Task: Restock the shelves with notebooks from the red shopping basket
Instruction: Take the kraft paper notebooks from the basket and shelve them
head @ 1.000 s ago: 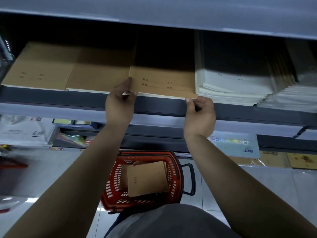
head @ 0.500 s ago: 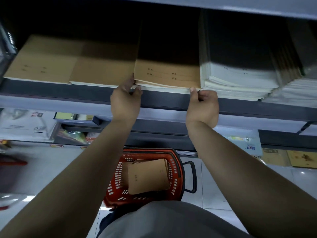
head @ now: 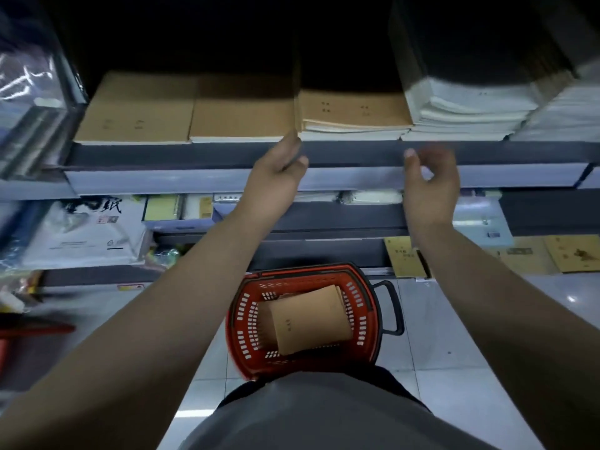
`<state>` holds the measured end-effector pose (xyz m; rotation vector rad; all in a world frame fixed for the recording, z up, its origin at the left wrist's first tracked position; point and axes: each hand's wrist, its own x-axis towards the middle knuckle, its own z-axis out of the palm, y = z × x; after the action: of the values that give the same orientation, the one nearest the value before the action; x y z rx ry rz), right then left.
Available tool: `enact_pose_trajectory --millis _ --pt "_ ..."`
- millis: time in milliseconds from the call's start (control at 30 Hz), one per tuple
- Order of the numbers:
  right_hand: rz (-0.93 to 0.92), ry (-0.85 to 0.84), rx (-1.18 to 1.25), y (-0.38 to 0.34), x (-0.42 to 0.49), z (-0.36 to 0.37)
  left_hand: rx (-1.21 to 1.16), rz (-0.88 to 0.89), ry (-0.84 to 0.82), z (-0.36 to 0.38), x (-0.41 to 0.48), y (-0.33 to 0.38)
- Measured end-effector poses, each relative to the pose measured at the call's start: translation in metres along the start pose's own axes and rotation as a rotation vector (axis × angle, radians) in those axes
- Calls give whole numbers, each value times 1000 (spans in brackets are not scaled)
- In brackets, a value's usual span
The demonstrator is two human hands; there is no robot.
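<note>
Dim; shelf recess black; floor glare right; motion blur, wide-angle edge bending.

Tan kraft-covered notebooks point(head: 352, 112) stacked flat on the grey shelf point(head: 194, 154), front edges slightly uneven, wedged between another tan stack point(head: 242, 120) and white-paged piles point(head: 467, 115). Below on the floor, red shopping basket point(head: 242, 323) with black handle, holding more tan notebooks point(head: 308, 319) lying tilted.

I look onto a grey shelf point(head: 350, 154) bearing three brown notebook stacks point(head: 354, 115) side by side, white paper stacks point(head: 467, 115) to their right. Below, on the tiled floor point(head: 431, 336), stands the red shopping basket point(head: 246, 323), notebooks inside.
</note>
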<state>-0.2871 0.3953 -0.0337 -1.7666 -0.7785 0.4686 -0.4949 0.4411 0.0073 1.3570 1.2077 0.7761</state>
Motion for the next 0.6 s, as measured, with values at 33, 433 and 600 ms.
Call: enact_pose_trajectory --millis 33,433,600 --pt "16 -18 39 0 -17 0 -16 -12 -21 -5 -10 -1" --pt "201 -228 110 36 -147 38 -205 -211 -146 -17 -63 -88" --pt "281 -274 41 93 -158 56 -253 -433 -139 1 -67 -151"
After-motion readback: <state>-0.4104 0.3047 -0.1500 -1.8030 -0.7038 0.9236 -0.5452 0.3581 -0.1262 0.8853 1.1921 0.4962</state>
